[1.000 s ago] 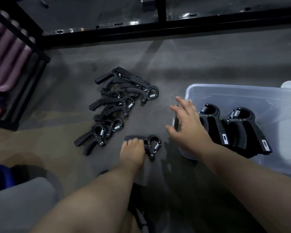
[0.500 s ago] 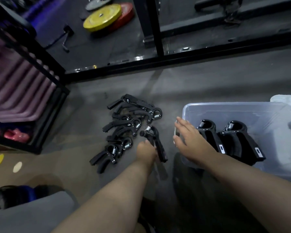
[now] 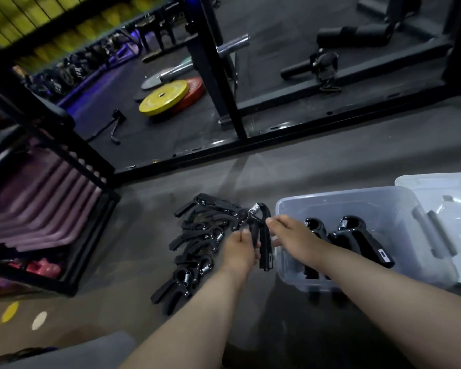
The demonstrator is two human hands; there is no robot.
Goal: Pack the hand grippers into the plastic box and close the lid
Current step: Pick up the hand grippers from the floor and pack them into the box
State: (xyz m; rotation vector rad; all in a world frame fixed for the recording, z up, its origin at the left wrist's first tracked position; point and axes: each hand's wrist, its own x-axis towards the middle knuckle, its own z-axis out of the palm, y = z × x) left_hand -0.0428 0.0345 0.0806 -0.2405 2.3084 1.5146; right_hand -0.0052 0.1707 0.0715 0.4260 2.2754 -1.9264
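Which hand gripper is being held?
The upright hand gripper in the left hand, spring end up, between floor pile and plastic box; the others are unheld.

I'm seeing the left hand [image 3: 238,249] only from its back, so its fingers are curling out of sight round one handle of the hand gripper [image 3: 262,235] it is holding. The right hand [image 3: 294,235] is reaching the other handle, and I'm not managing to tell whether it is pinching or merely touching. The plastic box [image 3: 343,199] is fogging the lower ends of the two grippers [image 3: 357,238] inside. The lid [image 3: 447,209] is running off the right edge, the rack [image 3: 96,241] off the left. The pile [image 3: 197,243] is merging into one dark tangle, too dim for counting.
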